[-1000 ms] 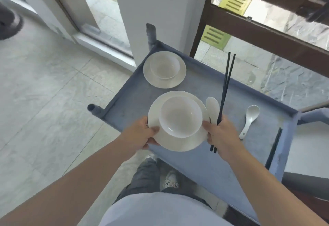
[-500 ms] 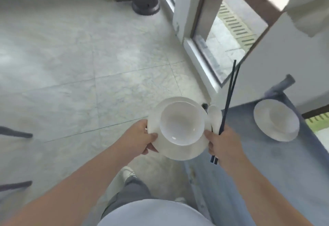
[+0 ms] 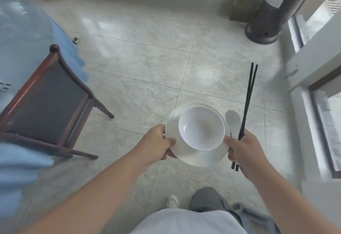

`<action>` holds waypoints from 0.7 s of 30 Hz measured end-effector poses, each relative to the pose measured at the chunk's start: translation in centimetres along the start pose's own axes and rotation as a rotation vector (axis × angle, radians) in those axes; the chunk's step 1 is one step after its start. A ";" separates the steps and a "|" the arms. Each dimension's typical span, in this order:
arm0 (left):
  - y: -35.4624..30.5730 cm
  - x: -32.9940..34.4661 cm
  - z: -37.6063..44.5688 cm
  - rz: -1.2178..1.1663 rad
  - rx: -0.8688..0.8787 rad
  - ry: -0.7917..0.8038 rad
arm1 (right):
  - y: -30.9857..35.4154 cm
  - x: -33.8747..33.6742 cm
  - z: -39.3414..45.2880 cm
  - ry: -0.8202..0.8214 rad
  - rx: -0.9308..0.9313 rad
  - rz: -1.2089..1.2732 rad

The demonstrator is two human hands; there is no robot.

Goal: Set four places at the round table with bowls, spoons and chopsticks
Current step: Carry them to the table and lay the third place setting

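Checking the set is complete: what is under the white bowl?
The bowl sits on a white plate, gripped at its edges by the left hand and right hand. The plate's centre is covered, and the bowl's inside looks empty.

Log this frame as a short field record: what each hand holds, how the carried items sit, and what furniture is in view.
left hand: left hand grips the left rim of the plate
right hand: right hand holds the plate's right rim, plus the chopsticks and spoon
stack: white bowl sits on the plate
chopsticks: black pair, pointing up and away from the person
furniture: wooden chair at left, beside a table under a blue tablecloth
floor: pale tiles; grey standing unit at upper right
stage: items carried above the floor, not yet placed
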State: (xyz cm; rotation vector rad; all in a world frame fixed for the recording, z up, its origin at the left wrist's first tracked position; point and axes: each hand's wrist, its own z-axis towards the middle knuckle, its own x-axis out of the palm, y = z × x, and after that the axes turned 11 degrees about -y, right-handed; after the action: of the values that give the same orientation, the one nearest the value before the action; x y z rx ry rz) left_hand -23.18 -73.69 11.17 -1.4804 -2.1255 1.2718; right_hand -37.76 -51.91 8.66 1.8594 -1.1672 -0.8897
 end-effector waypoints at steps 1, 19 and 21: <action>-0.4 -1.4 1.2 -0.018 -0.013 -0.027 | 1.0 1.8 1.5 0.030 -0.004 -0.021; -13.6 -20.7 29.7 -0.342 -0.203 -0.445 | 24.1 33.4 34.0 0.488 -0.092 -0.322; -15.0 -23.4 33.3 -0.369 -0.223 -0.478 | 26.4 37.4 37.1 0.523 -0.095 -0.345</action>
State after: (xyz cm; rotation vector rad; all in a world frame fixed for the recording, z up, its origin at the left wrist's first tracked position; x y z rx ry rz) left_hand -43.17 -112.12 9.23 -0.8360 -2.7599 1.3776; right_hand -67.11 -103.00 7.85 2.0769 -0.4866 -0.5657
